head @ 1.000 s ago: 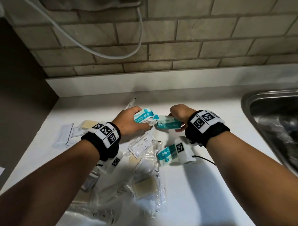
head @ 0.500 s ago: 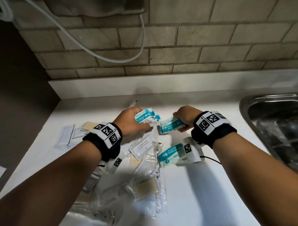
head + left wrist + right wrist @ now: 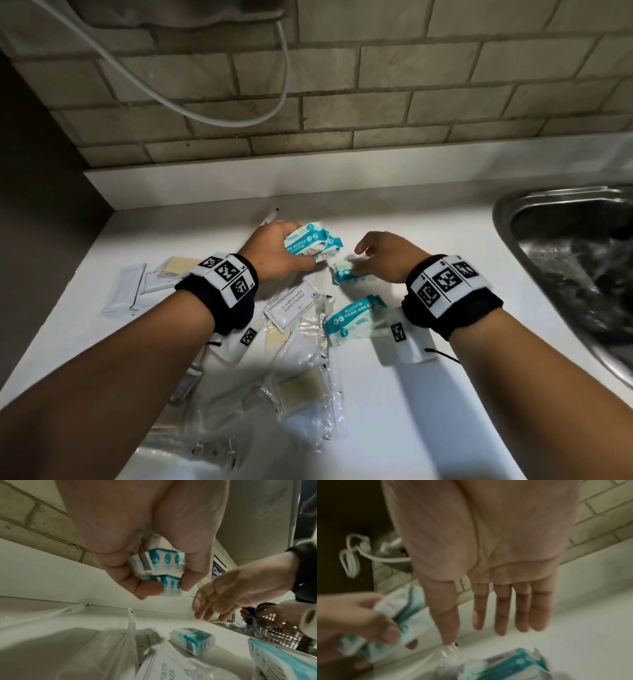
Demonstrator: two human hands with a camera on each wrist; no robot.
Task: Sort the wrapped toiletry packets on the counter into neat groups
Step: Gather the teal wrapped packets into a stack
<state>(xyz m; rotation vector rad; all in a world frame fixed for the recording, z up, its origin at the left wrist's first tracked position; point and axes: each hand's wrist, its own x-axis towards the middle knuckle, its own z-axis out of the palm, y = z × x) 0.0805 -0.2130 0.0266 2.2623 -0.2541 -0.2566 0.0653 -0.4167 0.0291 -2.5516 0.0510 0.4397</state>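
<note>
White counter, steel sink at its right edge; a pile of clear plastic-wrapped sachets lies near-centre, one flat white sachet off to the left.

Left hand holds a stack of two teal-and-white mini wipes packs above the counter near the back, thumb under, fingers over the top. Long axis of the stack runs roughly left-right in the head view, tilted, label face up.

Right hand is spread, fingers straight, holding nothing; it hovers over a third teal wipes pack lying flat on the counter just right of the left hand. A fourth teal wipes pack lies nearer the body, long axis diagonal, partly under the right wrist strap.

Handling, my read: packs are light, soft, squashy, slick film. Pinch across the short sides at mid-length; the crimped ends will just fold. Stack could slide apart if tilted.
</note>
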